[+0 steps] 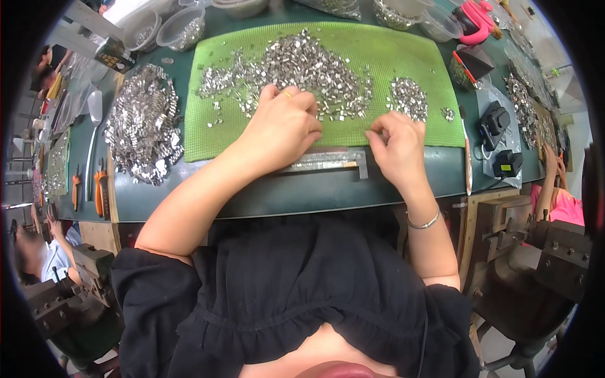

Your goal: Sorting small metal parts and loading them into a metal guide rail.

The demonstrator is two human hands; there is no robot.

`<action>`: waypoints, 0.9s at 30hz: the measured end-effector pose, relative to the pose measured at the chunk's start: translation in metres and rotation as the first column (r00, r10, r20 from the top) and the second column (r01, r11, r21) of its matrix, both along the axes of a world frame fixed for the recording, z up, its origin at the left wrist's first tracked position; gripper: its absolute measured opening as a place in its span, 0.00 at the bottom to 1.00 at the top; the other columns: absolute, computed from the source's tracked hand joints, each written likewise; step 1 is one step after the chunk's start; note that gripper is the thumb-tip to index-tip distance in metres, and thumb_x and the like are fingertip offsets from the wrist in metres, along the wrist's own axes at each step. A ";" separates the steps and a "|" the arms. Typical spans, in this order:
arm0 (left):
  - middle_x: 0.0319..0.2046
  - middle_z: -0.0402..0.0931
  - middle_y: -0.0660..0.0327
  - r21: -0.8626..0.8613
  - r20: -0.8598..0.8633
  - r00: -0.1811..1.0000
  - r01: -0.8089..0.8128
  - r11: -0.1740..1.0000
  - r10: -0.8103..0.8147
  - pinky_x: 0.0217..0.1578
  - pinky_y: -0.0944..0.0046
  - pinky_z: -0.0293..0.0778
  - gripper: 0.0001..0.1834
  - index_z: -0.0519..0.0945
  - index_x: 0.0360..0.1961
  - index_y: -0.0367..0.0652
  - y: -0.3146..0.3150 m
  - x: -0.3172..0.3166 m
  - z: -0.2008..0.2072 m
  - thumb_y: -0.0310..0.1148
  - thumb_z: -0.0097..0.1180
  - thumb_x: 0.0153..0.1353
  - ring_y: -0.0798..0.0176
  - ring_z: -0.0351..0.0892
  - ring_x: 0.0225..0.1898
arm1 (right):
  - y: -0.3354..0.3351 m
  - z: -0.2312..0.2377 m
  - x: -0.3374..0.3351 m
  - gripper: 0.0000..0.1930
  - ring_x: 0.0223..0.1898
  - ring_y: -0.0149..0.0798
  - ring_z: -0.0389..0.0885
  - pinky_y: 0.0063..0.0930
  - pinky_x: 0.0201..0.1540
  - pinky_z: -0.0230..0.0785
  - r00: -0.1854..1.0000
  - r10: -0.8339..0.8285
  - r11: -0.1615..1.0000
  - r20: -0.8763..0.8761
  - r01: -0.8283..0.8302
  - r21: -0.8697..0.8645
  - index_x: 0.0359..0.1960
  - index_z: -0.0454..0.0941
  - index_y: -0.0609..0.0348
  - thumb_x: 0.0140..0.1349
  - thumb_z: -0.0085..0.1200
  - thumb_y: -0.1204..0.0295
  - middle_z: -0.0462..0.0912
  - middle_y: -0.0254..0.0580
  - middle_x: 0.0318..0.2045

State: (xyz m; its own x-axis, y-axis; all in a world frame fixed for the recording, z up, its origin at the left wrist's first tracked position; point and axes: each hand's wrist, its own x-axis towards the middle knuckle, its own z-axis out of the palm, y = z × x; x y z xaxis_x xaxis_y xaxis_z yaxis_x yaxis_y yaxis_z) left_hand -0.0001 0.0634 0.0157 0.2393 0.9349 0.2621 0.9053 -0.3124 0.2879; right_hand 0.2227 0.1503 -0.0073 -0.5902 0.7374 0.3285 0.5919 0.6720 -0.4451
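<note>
My left hand [282,126], a ring on one finger, is at the near edge of a large pile of small shiny metal pieces [309,63] on a green textured mat [435,69]. Its fingers are curled together, and whatever they pinch is hidden. To the right, my right hand [398,142] has its thumb and fingers drawn together over the mat's near edge. Anything in that pinch is too small to make out. Just beyond it sits a smaller heap of metal pieces [407,96]. A clear ruler-like strip [321,160] lies between my hands along the table's front.
A heap of linked metal strips [144,123] lies left of the mat, near orange-handled pliers [101,189]. Plastic bowls [181,28] of metal parts line the back. At right are a brush [467,151], a pink tape dispenser [476,22] and black devices [495,123]. Other people sit at both sides.
</note>
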 end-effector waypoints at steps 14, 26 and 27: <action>0.25 0.83 0.58 0.047 0.492 0.863 -0.159 0.986 0.115 0.34 0.58 0.72 0.07 0.81 0.36 0.41 -0.029 0.018 0.012 0.27 0.63 0.56 0.52 0.79 0.25 | 0.019 0.020 -0.002 0.03 0.37 0.44 0.74 0.35 0.43 0.60 0.924 0.380 0.925 -0.042 -0.379 0.039 0.29 0.79 0.61 0.53 0.60 0.80 0.75 0.40 0.32; 0.29 0.85 0.54 0.000 0.541 0.827 -0.180 0.984 0.152 0.32 0.64 0.79 0.04 0.85 0.36 0.36 -0.038 0.032 -0.001 0.24 0.62 0.60 0.57 0.86 0.30 | -0.025 0.020 -0.008 0.04 0.32 0.48 0.75 0.36 0.37 0.62 0.865 0.470 0.870 -0.173 -0.487 -0.073 0.30 0.75 0.62 0.53 0.57 0.82 0.76 0.44 0.32; 0.29 0.85 0.54 0.000 0.542 0.826 -0.184 0.983 0.154 0.32 0.64 0.79 0.04 0.85 0.36 0.36 -0.039 0.031 -0.001 0.24 0.62 0.60 0.57 0.86 0.30 | -0.025 0.020 -0.009 0.04 0.31 0.47 0.74 0.35 0.37 0.62 0.870 0.470 0.875 -0.146 -0.482 -0.055 0.30 0.74 0.61 0.53 0.56 0.81 0.76 0.43 0.32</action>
